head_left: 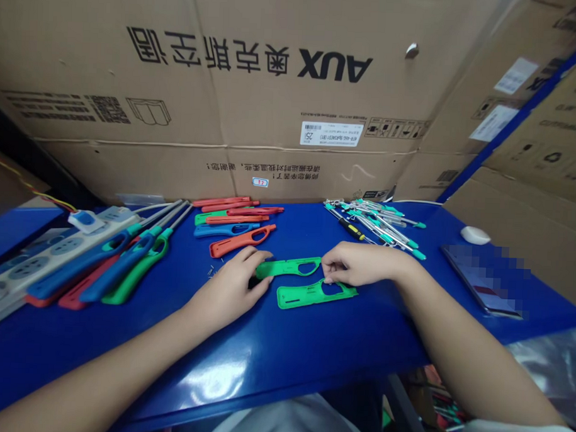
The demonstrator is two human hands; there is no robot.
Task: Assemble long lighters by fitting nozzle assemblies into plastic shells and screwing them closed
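Observation:
Two green plastic lighter handle halves lie one behind the other in front of me. My left hand (241,280) grips the plain end of the rear green handle half (286,267) between thumb and fingers. At that piece's looped end is my right hand (345,265), its fingers pinched together; whatever sits in the pinch is hidden. The front green handle half (304,296) rests on the blue table, with its loop just under my right fingertips. Small screws (212,271) are scattered beside my left hand.
Red, blue and orange handle halves (242,239) are piled behind my left hand. Assembled long lighters (139,270) lean on a power strip (55,252) at left. Metal lighter rods (386,229) and a yellow-black screwdriver (351,229) lie back right, a phone (477,279) further right. Cardboard (254,114) walls the back.

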